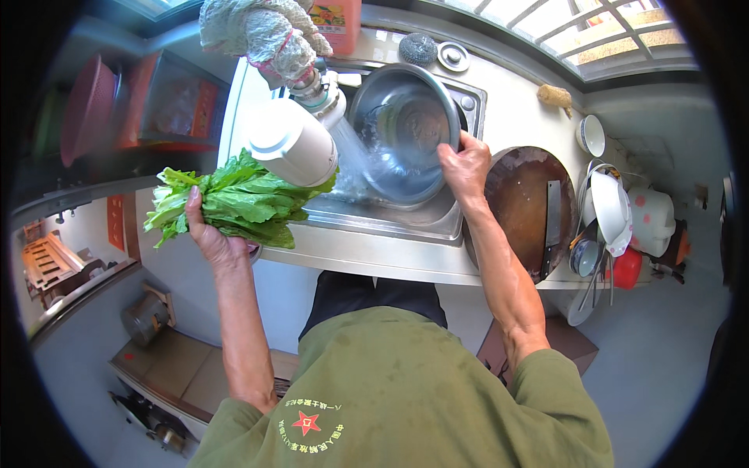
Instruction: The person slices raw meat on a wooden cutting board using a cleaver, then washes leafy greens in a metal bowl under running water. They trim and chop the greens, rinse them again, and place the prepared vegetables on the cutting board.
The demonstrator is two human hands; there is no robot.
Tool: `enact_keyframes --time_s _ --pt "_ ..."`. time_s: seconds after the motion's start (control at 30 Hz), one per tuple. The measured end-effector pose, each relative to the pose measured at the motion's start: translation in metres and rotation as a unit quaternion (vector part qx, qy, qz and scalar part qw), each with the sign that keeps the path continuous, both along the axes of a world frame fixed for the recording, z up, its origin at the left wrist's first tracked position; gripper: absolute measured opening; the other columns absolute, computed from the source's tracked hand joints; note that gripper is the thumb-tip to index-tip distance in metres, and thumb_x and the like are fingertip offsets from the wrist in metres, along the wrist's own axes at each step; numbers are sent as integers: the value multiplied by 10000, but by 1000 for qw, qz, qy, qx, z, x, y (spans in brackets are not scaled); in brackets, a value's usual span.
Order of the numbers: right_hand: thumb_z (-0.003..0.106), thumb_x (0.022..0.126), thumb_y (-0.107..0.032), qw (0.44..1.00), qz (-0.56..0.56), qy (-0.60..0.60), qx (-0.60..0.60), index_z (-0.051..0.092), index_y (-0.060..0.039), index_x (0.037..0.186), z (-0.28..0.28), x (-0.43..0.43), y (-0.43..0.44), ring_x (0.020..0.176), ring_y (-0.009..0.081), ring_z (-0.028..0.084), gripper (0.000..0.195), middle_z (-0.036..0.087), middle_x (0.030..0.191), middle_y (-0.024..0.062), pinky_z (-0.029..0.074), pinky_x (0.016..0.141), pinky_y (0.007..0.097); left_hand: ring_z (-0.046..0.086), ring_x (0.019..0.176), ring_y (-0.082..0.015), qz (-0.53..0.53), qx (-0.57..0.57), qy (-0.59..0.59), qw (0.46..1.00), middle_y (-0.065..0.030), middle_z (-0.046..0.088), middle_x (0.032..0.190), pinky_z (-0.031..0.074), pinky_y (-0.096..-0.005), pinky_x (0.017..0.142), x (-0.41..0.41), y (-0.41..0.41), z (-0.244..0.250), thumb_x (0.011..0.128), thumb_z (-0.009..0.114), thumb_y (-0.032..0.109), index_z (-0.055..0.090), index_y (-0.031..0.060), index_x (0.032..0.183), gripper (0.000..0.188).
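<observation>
A bunch of leafy greens (251,202) is held in my left hand (213,234), stems pointing left, beside the sink. My right hand (466,167) grips the rim of a round metal basin (404,131), which is tilted over the steel sink (398,225). Some water shows inside the basin. From the faucet (327,102), whose upper part is wrapped in cloth (263,38), water runs into the sink at the basin's left side. A white cylindrical device (295,143) by the faucet hides part of the leaves.
Right of the sink lies a round wooden chopping board (509,205) with a cleaver (551,228) on it. Bowls (608,202) and utensils stand farther right. A metal scouring pad (418,49) and a round lid (453,57) sit behind the sink.
</observation>
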State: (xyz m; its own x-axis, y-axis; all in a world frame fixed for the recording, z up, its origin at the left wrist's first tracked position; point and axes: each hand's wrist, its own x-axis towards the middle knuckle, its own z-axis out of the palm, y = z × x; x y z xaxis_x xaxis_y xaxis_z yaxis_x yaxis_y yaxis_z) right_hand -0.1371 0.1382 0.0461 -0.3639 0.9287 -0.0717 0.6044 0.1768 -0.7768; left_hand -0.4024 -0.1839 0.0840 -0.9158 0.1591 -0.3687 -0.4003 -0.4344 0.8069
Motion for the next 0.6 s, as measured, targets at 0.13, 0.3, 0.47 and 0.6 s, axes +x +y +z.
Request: enact_keyframes --time_s 0.13,0.3,0.47,0.6 --pt "781 851 -127 919 209 -101 320 653 -89 873 35 -32 -23 726 335 764 136 723 849 119 590 610 488 712 1189 -314 -6 -3 -11 1000 -142 710 1286 592 -489 1086 11 7 5 989 787 396 644 25 1376 555" --pt "698 845 -75 847 266 -101 449 623 -119 840 44 -42 -20 692 230 737 87 630 802 62 575 570 384 710 1192 -310 -3 1 -17 1000 -143 701 1294 589 -491 1095 15 2 1 989 784 381 639 23 1381 550" --pt "728 754 -8 872 217 -57 435 594 -99 832 41 -32 -2 672 278 705 179 630 809 79 543 575 414 712 1187 -290 2 11 -24 1000 -130 722 1264 582 -475 1102 12 -9 -7 997 779 370 669 20 1342 503" --pt "706 754 -7 957 98 -30 272 559 -53 765 1 -13 -15 608 323 637 155 581 703 106 480 559 424 707 1198 -290 -9 17 -20 1000 -131 724 1265 570 -481 1124 11 -25 -10 1018 750 318 681 0 1345 461"
